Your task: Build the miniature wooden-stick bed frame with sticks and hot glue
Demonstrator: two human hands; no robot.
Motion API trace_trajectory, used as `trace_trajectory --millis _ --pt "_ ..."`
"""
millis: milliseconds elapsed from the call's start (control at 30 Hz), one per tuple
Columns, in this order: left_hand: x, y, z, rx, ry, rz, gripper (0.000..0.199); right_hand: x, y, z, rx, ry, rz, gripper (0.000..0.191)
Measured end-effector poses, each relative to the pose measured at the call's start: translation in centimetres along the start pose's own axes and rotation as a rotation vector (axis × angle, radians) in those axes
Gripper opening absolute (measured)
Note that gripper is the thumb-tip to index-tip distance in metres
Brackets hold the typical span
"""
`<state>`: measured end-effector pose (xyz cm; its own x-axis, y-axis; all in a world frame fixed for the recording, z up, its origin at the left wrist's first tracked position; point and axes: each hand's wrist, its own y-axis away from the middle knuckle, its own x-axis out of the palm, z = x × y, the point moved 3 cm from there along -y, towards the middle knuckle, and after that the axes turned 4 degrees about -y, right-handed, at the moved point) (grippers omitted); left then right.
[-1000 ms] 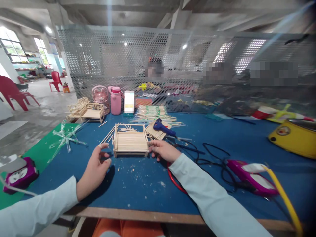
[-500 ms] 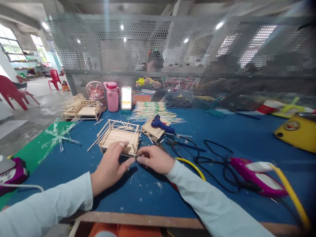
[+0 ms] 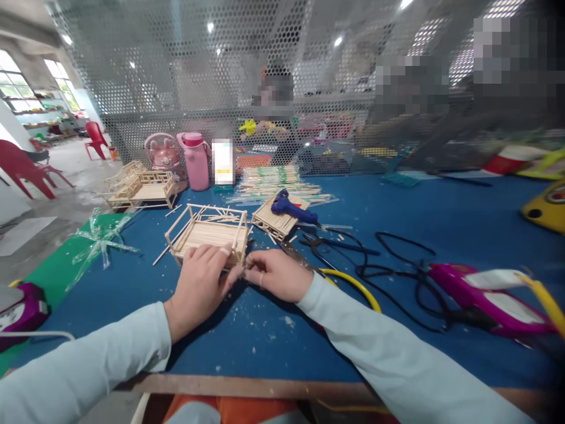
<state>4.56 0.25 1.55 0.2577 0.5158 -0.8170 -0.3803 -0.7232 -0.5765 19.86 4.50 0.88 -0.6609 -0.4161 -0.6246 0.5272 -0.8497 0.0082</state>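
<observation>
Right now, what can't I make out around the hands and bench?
All in the head view:
- Stick frame: part of its near side, behind the left hand.
- Anything pinched in the right hand: too small, masked by fingers.
- Yellow-handled tool: partly covered by the right sleeve.
- Bright screen: washed out, unreadable.
- Yellow case: cut off by the right edge.

Lit by ceiling lamps [image 3: 338,41] and windows [image 3: 16,79] (nearly white with glare), softly shadowed on the surface [image 3: 265,347], blurred and darkened toward the right edge.
</observation>
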Motion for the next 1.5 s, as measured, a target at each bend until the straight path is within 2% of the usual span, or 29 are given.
trace_trajectory --millis 1500 --pt "-0.2 -0.22 -0.53 0.093 -0.109 0.001 0.032 0.01 -0.16 0.18 -0.046 0.067 -0.033 0.017"
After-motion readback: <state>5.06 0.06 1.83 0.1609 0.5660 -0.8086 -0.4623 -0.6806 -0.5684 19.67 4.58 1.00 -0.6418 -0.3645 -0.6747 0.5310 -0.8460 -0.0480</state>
